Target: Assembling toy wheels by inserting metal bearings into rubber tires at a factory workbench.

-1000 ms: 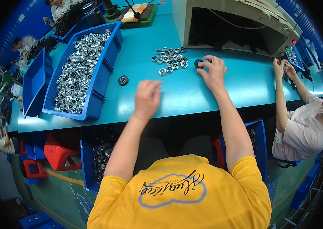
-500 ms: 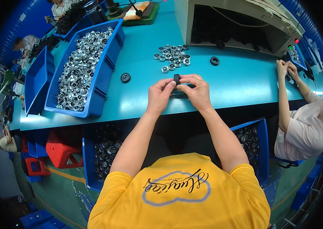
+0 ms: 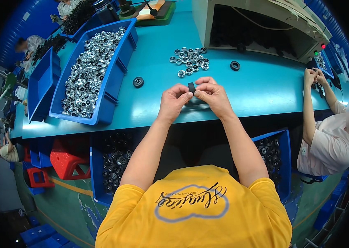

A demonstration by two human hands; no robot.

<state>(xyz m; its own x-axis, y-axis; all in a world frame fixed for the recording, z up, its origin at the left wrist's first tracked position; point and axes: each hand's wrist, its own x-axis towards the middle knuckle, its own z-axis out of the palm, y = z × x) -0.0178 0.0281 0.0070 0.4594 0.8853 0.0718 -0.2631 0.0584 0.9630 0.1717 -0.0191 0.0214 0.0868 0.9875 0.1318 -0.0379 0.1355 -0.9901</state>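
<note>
Between my two hands, just above the near part of the table, is a small black tyre [image 3: 191, 87], seen edge-on. My left hand [image 3: 173, 103] pinches its left side with closed thumb and fingers. On the other side, my right hand [image 3: 215, 98] grips it between thumb and fingertips; whether a hub sits inside is hidden. Beyond my hands lies a loose cluster of shiny chrome wheel hubs [image 3: 189, 65]. A black tyre [image 3: 235, 65] rests to the right of them, and a black wheel with a hub in it [image 3: 138, 82] lies to the left.
A large blue bin [image 3: 118, 74] full of chrome hubs stands at left, beside a second blue bin [image 3: 44, 93]. A beige open-fronted box [image 3: 201, 25] holds dark parts at the back. Blue bins of wheels [image 3: 96, 173] flank me below the table edge. A co-worker [image 3: 327, 144] sits at right.
The tyre has tilted and turned slightly between my fingers, and my grip on it has shifted. The whole view has moved a little; the loose parts on the table lie as before.
</note>
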